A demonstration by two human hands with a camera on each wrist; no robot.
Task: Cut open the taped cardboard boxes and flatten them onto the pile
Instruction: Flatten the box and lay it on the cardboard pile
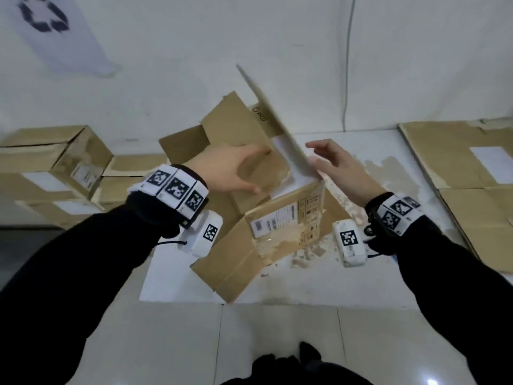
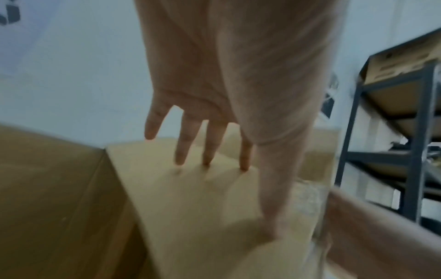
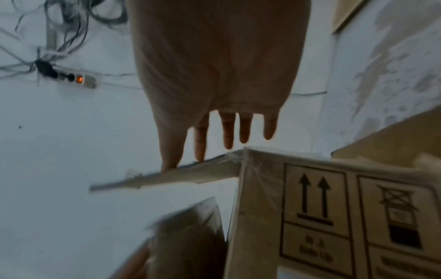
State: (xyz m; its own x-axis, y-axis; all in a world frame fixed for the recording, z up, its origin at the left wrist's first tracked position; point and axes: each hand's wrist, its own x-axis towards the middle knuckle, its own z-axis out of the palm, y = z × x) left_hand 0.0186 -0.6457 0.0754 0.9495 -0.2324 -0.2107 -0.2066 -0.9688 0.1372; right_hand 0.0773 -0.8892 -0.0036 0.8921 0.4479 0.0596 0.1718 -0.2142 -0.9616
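You are pressing your left hand (image 1: 233, 169), fingers spread, on the cardboard box (image 1: 277, 218); your right hand (image 1: 337, 165), spread, is touching the raised flap (image 1: 273, 118). Uneven pressure risks tipping it.

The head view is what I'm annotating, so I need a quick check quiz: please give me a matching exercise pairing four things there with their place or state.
Things:
1. left hand
2. right hand
3. taped boxes
4. flattened cardboard

Places or states:
A. lying flat at far right
B. pressing a flap of the opened box
C. stacked at far left
D. fingers at the raised flap

Pairs: 1-B, 2-D, 3-C, 4-A
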